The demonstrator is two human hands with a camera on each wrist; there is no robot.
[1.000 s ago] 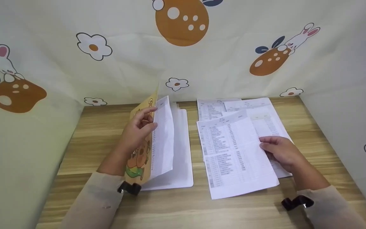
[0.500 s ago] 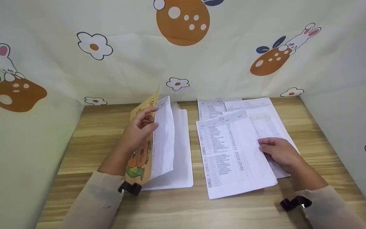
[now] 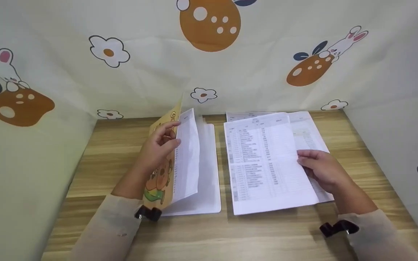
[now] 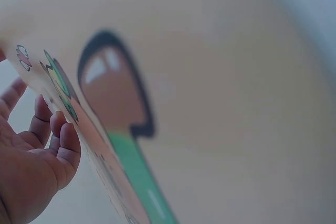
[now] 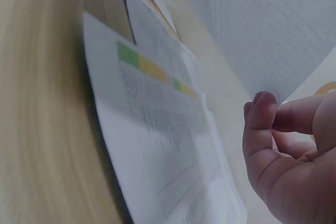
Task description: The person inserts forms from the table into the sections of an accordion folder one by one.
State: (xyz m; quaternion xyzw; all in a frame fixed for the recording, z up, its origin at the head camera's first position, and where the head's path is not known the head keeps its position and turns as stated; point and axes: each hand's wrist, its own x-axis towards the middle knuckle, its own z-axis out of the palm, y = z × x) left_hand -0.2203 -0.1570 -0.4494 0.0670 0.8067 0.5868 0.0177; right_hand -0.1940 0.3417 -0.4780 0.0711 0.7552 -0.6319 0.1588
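Wooden table (image 3: 252, 233) | hands (image 3: 157, 146) (image 3: 321, 168): left holds folder (image 3: 163, 185), right pinches sheet (image 3: 267, 163)

wood-grain table (image 3: 187, 237) | pale cloth (image 3: 151, 76) on three sides | printed rabbits (image 3: 342, 45), orange fruits (image 3: 209, 35), white flowers (image 3: 109, 51)

pass: front tabletop (image 3: 238, 235) | obstacles: tilted yellow cover (image 3: 162, 181) left, held sheet (image 3: 263, 163) right
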